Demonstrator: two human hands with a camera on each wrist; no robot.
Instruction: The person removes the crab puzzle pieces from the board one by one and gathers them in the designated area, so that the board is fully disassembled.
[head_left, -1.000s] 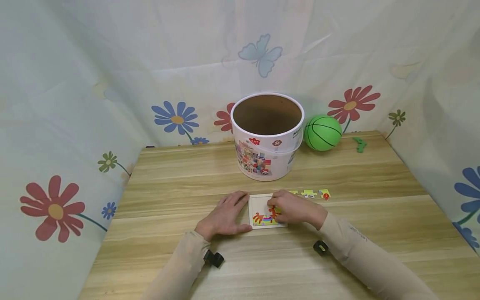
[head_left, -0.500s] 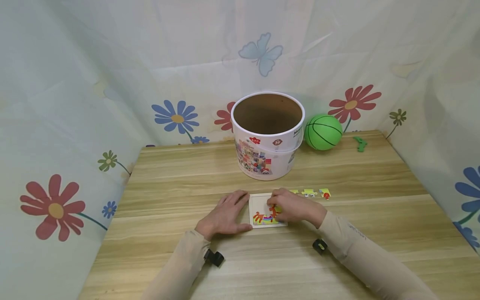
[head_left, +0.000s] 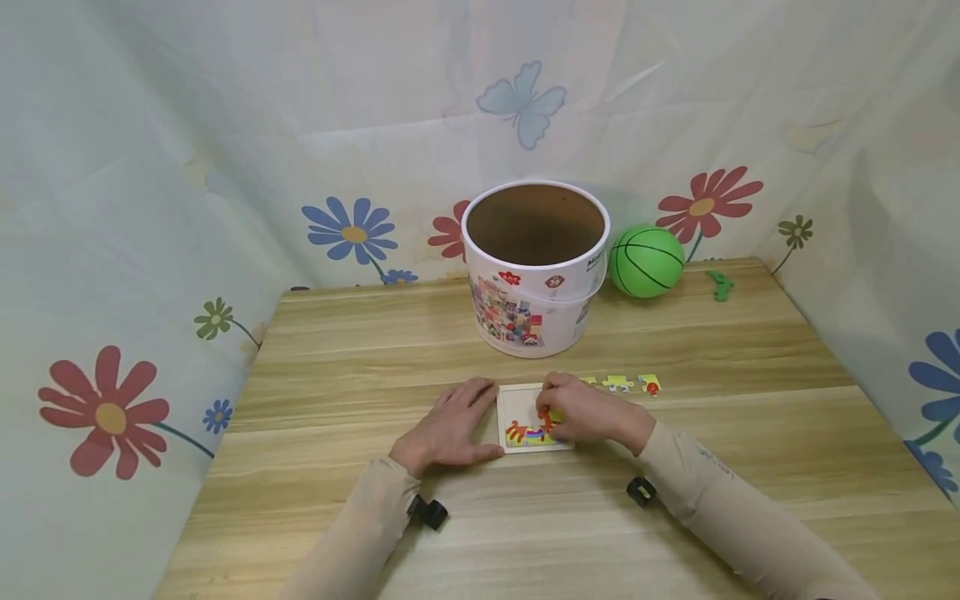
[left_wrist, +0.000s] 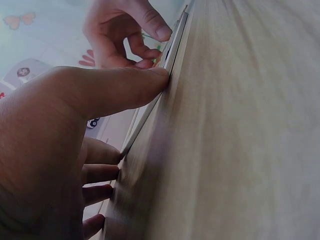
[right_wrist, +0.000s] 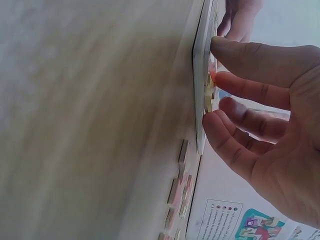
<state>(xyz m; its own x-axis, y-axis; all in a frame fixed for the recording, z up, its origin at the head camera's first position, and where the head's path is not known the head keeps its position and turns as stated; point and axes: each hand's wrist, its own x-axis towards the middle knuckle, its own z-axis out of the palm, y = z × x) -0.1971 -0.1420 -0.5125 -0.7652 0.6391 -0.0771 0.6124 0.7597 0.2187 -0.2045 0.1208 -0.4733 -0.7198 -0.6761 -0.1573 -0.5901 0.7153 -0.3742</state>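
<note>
A square puzzle tray [head_left: 520, 403] with a pale raised border lies flat on the table, colourful pieces in its lower part. My left hand [head_left: 450, 427] rests at the tray's left edge, thumb at the near corner and fingers extended beside it. Over the tray's right side, my right hand [head_left: 588, 411] has its fingers curled round a puzzle piece [right_wrist: 209, 95]. This yellowish piece looks slightly raised above the tray in the right wrist view; the hand hides much of it from above. Loose puzzle pieces [head_left: 618, 384] lie in a row just beyond the right hand.
A white bucket [head_left: 525, 321] with printed pictures stands behind the tray, its handle hanging at the front. Beside it on the right sits a green ball [head_left: 647, 262] with black lines. A small green toy piece [head_left: 721, 285] lies farther right, near the table's back edge.
Both hands stay almost where they were; the right fingers shift very slightly on the puzzle piece. The whole head view has moved by a few pixels.
</note>
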